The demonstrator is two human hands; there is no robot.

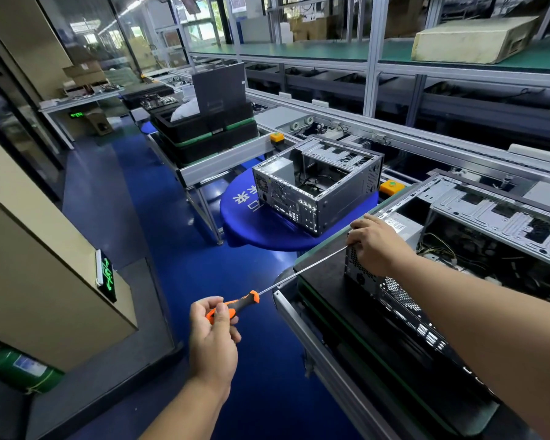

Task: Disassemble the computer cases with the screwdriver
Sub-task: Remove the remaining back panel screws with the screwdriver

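A long screwdriver (302,270) with an orange and black handle reaches from lower centre up to the rear corner of an open computer case (404,296) lying on the bench at the right. My left hand (213,331) grips the handle. My right hand (375,246) rests on the case's top rear corner, fingers curled at the shaft's tip; the tip itself is hidden under them. A second open case (318,182) stands on a blue round table (254,223) behind.
Stacked black trays (204,131) sit on a metal stand further back. A conveyor line (426,138) and green shelves with a cardboard box (470,39) run along the right. A beige cabinet (45,265) stands at the left, with blue floor between.
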